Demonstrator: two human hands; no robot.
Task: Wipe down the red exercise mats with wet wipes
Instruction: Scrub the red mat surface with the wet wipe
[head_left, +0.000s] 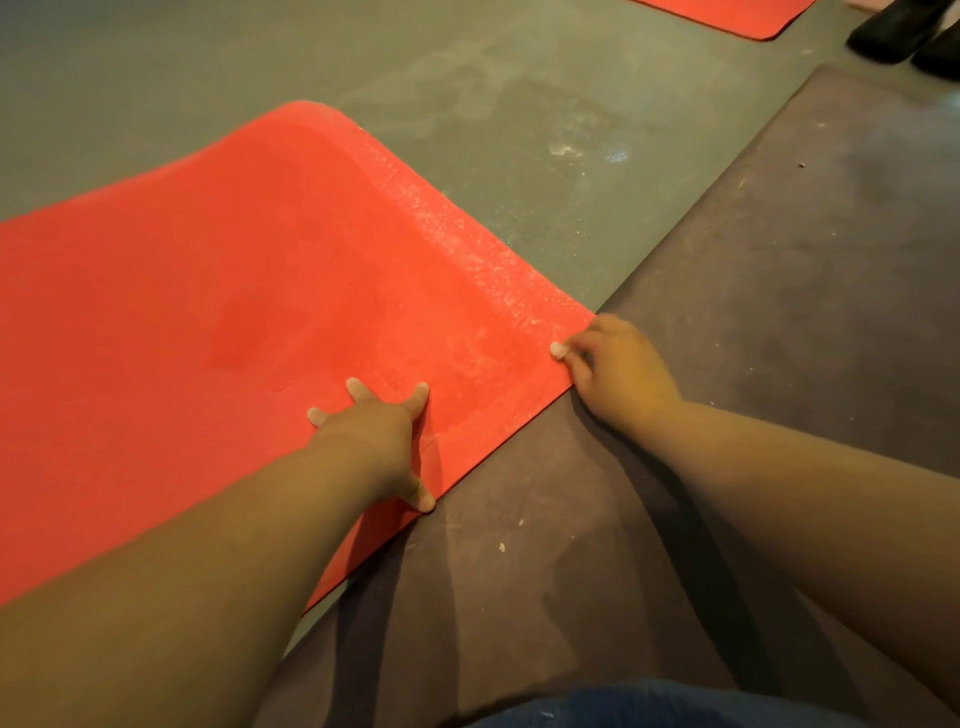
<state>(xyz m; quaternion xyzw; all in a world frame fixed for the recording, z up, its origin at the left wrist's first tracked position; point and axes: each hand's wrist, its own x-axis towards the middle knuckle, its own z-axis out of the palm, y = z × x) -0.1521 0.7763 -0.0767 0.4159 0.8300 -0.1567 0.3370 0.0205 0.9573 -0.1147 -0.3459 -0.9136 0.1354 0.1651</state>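
Note:
A red exercise mat (218, 291) lies across the left and middle of the head view, its far end curled up and its right edge dusted white. My left hand (382, 436) presses flat on the mat near its near edge, fingers spread, thumb at the edge. My right hand (615, 371) pinches the mat's near right corner, fingers curled around the edge. No wet wipe shows in either hand. A second red mat (737, 15) lies at the top right.
A dark purple-brown mat (779, 291) lies under the red mat's near edge and beneath me. Grey floor (467, 78) with white dusty patches stretches beyond. A person's black shoes (909, 36) stand at the top right corner.

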